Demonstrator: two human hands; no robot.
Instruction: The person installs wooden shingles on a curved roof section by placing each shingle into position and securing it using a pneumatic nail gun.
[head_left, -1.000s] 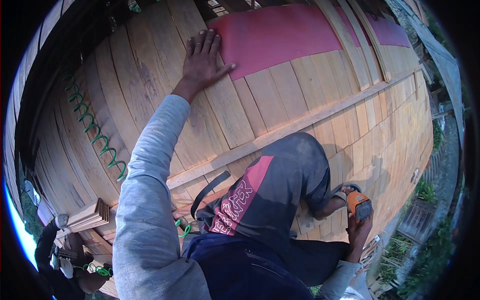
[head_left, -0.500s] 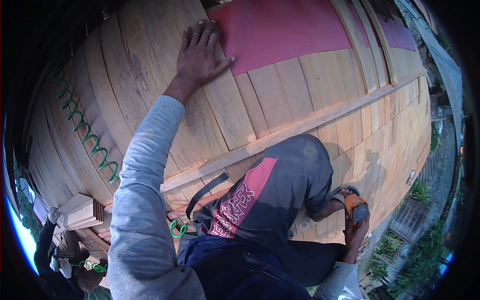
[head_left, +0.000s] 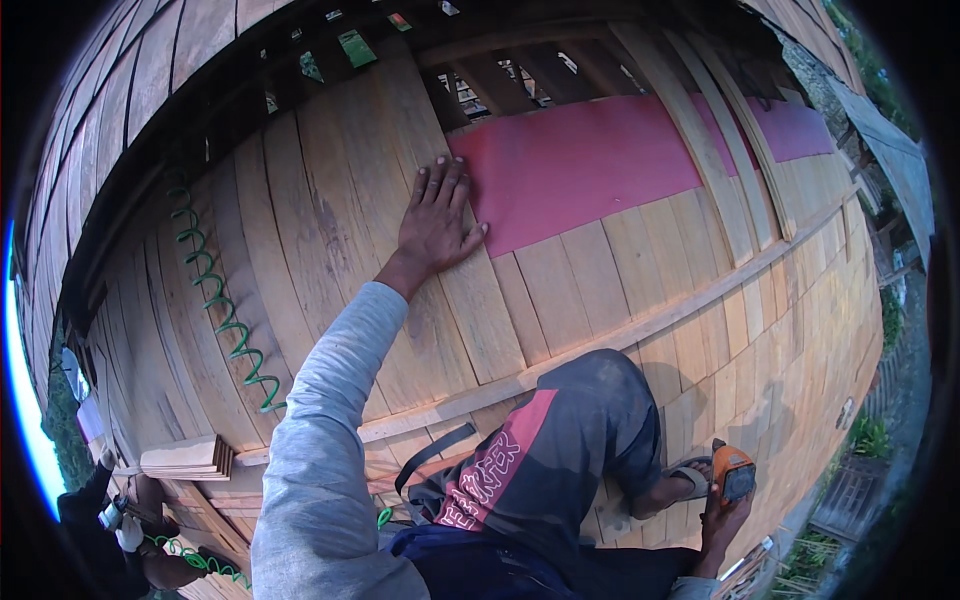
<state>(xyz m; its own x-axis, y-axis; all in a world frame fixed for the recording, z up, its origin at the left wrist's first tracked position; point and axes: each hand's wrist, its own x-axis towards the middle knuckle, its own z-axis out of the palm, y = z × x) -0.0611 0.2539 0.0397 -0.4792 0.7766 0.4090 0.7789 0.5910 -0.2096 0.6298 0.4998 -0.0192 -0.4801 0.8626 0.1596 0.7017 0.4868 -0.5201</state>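
My left hand (head_left: 436,225) lies flat on a long wooden plank (head_left: 468,310), fingers spread and the thumb reaching over the edge of a red sheet (head_left: 570,165). Low on the right, my right hand (head_left: 722,528) is closed around an orange nail gun (head_left: 736,474) with a dark end cap. The tool is beside my sandalled foot (head_left: 688,482), above the wooden shingles. My right fingers are partly hidden behind the tool.
A raised batten (head_left: 620,337) crosses the sloping roof. Loose strips (head_left: 705,150) lie over the red sheet. A green coiled hose (head_left: 222,300) hangs at left, near a stack of boards (head_left: 185,457). A gloved co-worker (head_left: 100,535) is at lower left; the roof drops off at right.
The view has tilted up, showing open rafters and another roof above. My left hand stays on the same plank. The nail gun has shifted slightly right of my foot.
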